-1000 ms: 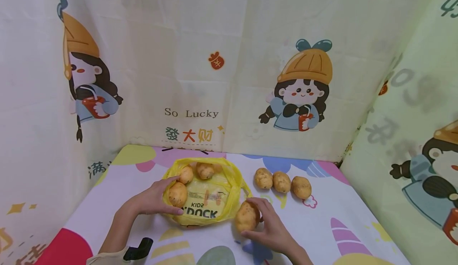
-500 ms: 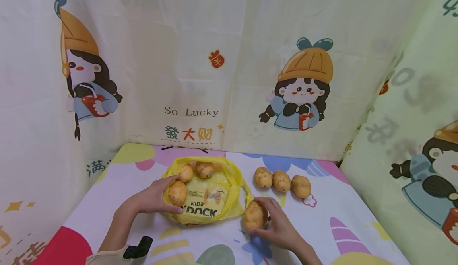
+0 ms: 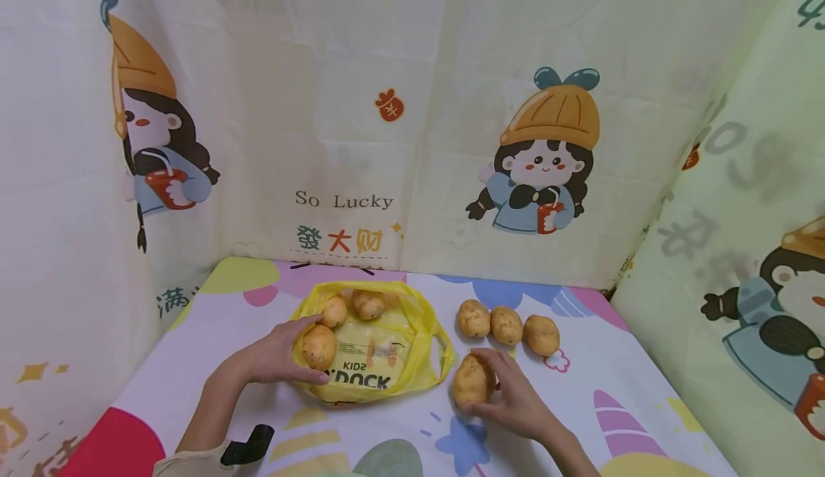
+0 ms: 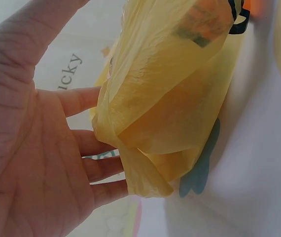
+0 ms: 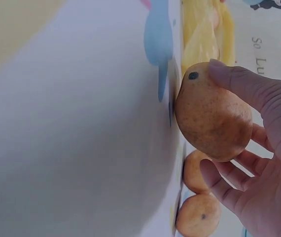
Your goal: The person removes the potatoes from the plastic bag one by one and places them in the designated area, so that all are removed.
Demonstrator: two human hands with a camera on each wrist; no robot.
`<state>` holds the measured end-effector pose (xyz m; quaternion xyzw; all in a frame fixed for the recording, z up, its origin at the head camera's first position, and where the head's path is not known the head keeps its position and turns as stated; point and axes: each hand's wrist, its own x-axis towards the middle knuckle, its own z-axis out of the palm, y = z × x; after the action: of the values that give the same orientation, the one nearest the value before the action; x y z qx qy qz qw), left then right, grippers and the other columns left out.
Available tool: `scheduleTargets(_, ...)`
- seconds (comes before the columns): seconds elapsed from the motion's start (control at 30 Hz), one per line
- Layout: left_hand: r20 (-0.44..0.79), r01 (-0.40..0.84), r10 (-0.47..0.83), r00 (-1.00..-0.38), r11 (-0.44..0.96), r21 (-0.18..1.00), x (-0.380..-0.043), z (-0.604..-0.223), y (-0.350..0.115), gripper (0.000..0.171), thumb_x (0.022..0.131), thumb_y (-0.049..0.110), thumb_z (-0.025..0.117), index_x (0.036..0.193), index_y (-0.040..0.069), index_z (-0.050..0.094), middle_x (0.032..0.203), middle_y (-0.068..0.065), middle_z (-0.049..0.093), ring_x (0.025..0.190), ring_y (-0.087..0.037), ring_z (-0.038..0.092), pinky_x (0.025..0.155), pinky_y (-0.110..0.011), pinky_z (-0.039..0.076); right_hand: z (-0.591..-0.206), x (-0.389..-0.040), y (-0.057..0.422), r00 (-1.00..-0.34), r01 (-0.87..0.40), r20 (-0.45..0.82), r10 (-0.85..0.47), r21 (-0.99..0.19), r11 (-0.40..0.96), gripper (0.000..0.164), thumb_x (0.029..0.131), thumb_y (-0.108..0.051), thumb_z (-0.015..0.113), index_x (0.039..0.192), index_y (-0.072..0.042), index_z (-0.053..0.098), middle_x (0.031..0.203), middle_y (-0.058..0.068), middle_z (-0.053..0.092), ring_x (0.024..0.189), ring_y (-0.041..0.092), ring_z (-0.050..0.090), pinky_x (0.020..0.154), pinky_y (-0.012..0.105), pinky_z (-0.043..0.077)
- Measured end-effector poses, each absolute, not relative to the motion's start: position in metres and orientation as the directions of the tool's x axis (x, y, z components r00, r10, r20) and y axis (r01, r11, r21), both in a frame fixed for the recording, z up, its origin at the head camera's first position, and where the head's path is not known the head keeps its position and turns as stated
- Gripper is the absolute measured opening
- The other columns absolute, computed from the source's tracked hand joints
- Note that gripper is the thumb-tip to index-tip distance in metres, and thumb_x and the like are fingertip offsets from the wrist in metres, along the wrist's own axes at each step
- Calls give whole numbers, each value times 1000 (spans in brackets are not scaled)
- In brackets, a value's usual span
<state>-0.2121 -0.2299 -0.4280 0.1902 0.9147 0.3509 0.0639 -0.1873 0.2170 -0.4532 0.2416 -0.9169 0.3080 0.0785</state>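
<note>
1. Head view: the right hand point(image 3: 512, 398) has carried a potato point(image 3: 473, 382) farther from the yellow bag point(image 3: 425, 326), nearer to the three loose potatoes point(image 3: 506, 326) lined up on the desk point(image 3: 567, 398). I judge this one is now clear of the bag. Three bagged potatoes point(image 3: 319, 349) lie inside, and the left hand point(image 3: 283, 357) stays at the bag's left edge.
2. Left wrist view: the left hand is open, its straight fingers point(image 4: 79, 101) running behind the bag, tips hidden. The plastic is thin, creased and half see-through.
3. Right wrist view: the right hand grips the potato between thumb and fingers. It is a plump oval, tan-skinned, with one dark spot point(image 5: 193, 75). I cannot tell whether it touches the desk.
</note>
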Motion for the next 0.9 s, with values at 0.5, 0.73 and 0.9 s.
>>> scheduleTargets(0.5, 4, 291, 388, -922, 684, 669, -211, -427, -228, 109, 73, 49, 90, 153, -4, 37, 149, -26, 46, 138, -46, 42, 109, -68, 36, -449, -197, 227, -867, -498, 295, -402, -498, 710, 82, 71, -31, 95, 140, -9, 57, 134, 4, 58, 122, 25, 56, 95, 41, 54)
scheduleTargets(0.73, 8, 296, 390, -921, 686, 665, -211, -426, -228, 109, 73, 48, 90, 152, -4, 37, 149, -26, 47, 137, -46, 42, 109, -68, 36, -448, -201, 230, -871, -491, 265, -414, -512, 705, 83, 72, -33, 94, 141, -7, 56, 137, 6, 57, 126, 26, 54, 97, 44, 53)
scheduleTargets(0.9, -3, 287, 388, -922, 687, 667, -211, -426, -227, 107, 73, 47, 90, 152, -3, 38, 148, -24, 47, 135, -44, 44, 108, -67, 37, -449, -202, 230, -859, -508, 264, -438, -535, 675, 82, 75, -34, 92, 142, -7, 54, 139, 12, 55, 120, 29, 55, 85, 36, 56)
